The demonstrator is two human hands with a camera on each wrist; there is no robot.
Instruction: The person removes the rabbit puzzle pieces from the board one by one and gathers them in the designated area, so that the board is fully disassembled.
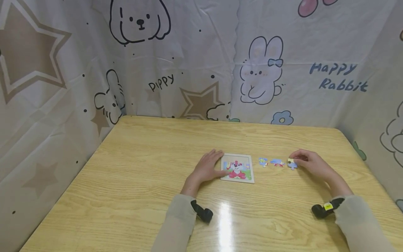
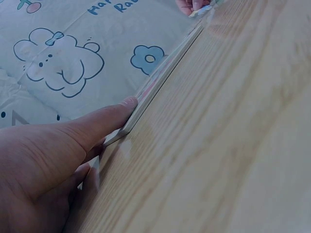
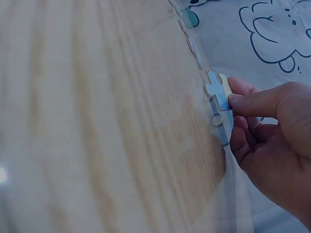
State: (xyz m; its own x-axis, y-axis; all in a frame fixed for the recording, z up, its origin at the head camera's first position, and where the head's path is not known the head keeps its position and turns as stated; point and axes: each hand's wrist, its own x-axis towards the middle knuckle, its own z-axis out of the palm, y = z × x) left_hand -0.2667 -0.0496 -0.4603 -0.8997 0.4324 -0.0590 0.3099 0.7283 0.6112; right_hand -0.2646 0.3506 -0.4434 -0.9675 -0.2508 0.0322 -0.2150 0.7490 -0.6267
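My left hand (image 1: 206,167) rests at the left side of a square wooden puzzle tray (image 1: 237,182). Its thumb lies over the tray's near left part while the fingers reach along to the far left corner. Inside the tray is a partly filled picture of a white and red cartoon animal, with bare backing along the top. To the right, my right hand (image 1: 310,163) pinches a blue and yellow jigsaw piece (image 1: 292,164) between thumb and finger. In the right wrist view that piece (image 3: 214,90) stands tilted up, its knobs facing left.
Two more jigsaw pieces lie between tray and right hand: one blue with yellow (image 1: 263,161), one blue with red (image 1: 277,162). The wooden table (image 1: 141,175) has printed curtains (image 1: 201,63) behind it and at both sides. Each wrist carries a black camera (image 1: 203,212).
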